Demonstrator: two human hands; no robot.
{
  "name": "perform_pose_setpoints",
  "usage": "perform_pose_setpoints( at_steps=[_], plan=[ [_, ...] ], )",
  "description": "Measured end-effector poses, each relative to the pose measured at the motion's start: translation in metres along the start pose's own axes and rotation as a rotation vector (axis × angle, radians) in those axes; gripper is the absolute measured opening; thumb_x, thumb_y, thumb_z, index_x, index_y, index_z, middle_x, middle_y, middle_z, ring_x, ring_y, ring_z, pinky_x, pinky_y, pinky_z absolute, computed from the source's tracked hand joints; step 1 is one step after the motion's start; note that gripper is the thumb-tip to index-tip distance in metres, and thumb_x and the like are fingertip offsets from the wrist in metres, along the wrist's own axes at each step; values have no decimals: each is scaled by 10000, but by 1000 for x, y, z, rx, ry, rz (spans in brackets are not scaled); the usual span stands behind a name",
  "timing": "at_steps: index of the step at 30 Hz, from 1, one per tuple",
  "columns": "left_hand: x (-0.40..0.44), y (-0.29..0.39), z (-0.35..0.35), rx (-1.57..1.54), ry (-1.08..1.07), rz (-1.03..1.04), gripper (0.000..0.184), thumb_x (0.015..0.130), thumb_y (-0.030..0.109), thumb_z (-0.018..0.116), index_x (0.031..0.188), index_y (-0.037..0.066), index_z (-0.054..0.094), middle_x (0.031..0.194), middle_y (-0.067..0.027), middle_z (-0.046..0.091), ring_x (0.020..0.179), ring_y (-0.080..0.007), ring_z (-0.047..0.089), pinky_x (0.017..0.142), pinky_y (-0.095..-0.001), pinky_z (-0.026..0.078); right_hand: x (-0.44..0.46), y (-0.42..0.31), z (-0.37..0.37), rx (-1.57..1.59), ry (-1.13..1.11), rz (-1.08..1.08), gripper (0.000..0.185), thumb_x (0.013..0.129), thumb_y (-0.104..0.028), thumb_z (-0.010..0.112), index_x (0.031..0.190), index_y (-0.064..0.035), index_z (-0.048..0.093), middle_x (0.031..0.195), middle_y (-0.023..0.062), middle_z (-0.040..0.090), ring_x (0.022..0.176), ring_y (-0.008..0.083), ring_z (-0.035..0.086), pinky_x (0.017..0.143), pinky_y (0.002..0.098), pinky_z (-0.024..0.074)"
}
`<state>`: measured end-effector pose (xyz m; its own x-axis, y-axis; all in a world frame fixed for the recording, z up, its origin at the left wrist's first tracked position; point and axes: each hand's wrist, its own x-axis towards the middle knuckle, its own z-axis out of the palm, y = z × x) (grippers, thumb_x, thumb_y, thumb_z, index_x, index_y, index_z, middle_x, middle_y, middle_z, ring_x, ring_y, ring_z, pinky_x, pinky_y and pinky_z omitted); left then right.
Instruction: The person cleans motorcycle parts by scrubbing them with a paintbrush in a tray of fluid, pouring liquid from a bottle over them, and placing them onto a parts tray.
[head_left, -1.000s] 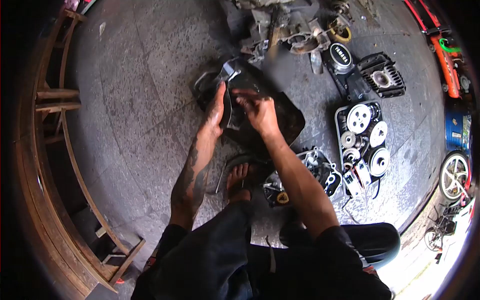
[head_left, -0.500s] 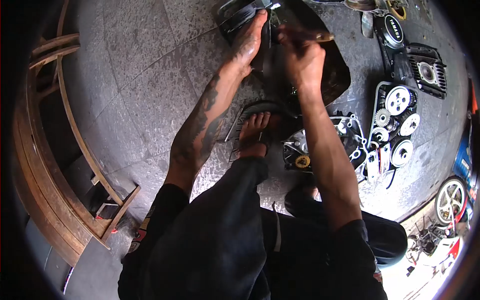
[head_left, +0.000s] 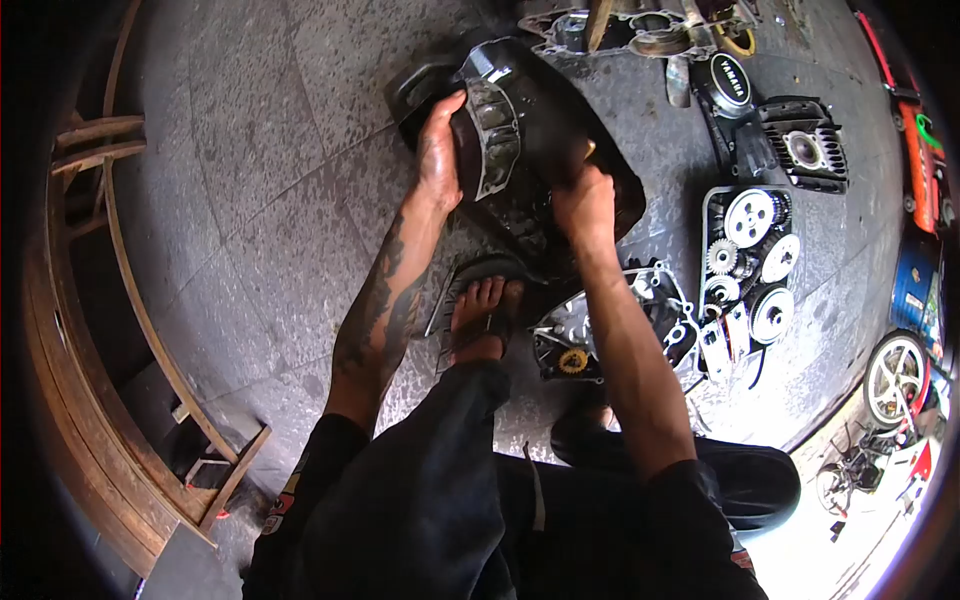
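Note:
My left hand [head_left: 438,155] grips a metal engine cover [head_left: 497,135] by its left side, thumb on top. The cover is tilted over a black plastic tub [head_left: 615,125], its rough-edged inner side facing right. My right hand [head_left: 585,208] is closed around what looks like a brush [head_left: 588,152]; its pale tip shows above the fist and the rest is smeared by motion. It is over the tub, a little right of the cover and apart from it. Below the tub lies an open crankcase half [head_left: 560,345] with a yellow gear, partly behind my right forearm.
A tray of gears [head_left: 745,265] lies at the right. Beyond it are a finned cylinder [head_left: 805,148] and a black YAMAHA cover [head_left: 728,85]. Another engine casing [head_left: 640,38] sits at the top. A wooden bench [head_left: 75,350] stands left, a wheel [head_left: 895,378] far right.
The view has shifted, so the tub and cover show more fully. The cover's inner side is now visible. My right hand has moved down and the tool in it points differently.

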<state>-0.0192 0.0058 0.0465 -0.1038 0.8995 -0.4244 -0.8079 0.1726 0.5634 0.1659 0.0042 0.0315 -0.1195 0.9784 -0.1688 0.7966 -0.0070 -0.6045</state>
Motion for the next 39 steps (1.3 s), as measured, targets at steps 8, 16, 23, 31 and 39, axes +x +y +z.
perform_pose_setpoints(
  at_steps=[8,16,23,31,39],
  plan=[
    [-2,-5,5,119,7,-23,598,964,586,383,1229,81,564,1129,-71,653,1016,-200,628,913,-356,496,11,-66,-17,674,125,-220,196,879,-84,667,1066,-37,703,973,45,720,862,111,652,772,273,514],
    [0,2,0,306,-36,103,858,909,745,204,1384,74,450,1247,-113,598,1099,-235,591,926,-388,497,-4,-66,-35,413,-174,-205,168,817,-146,710,959,-58,713,849,209,683,857,349,677,732,394,531],
    [12,-9,-5,426,-72,273,802,933,703,214,1432,100,387,1279,-103,565,1148,-217,549,1014,-370,421,10,-64,-38,689,-163,-151,202,864,-109,663,1056,-62,705,895,169,712,839,245,712,723,330,536],
    [4,-4,-1,501,-139,375,874,895,739,269,1458,74,334,1313,-129,535,1179,-220,530,1028,-372,411,3,-53,-40,482,-222,-93,245,836,-184,707,1052,-68,717,888,139,725,833,207,708,751,335,526],
    [6,-1,-8,611,-215,518,924,904,721,322,1472,-6,276,1393,-138,476,1292,-221,431,1131,-365,258,14,-60,-35,268,-104,-130,259,808,-201,725,1032,-71,721,836,151,714,783,175,705,713,307,523]
  ],
)
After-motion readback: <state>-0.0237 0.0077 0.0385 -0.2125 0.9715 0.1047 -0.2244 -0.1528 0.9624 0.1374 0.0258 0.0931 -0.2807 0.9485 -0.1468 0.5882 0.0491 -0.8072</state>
